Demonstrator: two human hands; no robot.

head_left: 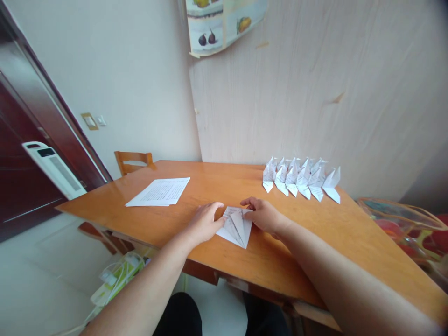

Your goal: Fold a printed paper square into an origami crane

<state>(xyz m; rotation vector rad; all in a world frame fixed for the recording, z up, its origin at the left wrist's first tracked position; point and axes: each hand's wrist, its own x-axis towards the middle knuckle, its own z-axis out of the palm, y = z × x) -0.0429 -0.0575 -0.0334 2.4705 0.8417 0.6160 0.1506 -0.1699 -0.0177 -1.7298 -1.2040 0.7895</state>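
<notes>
A partly folded sheet of printed white paper [248, 228] lies on the wooden table between my hands, a narrow triangular flap running down its middle. My left hand [206, 223] holds its left edge, thumb on the paper and fingers curved. At the upper right edge, my right hand [265, 215] has its thumb on the paper, with the index finger bent beyond it. Parts of the other fingers are hidden beneath both hands.
Several folded paper birds [304, 179] stand in rows at the back right. A stack of printed sheets [159, 192] lies on the left of the table [217, 179]. Behind it is a wooden chair [133, 157]. A net-like cover [402, 219] sits beyond the right edge.
</notes>
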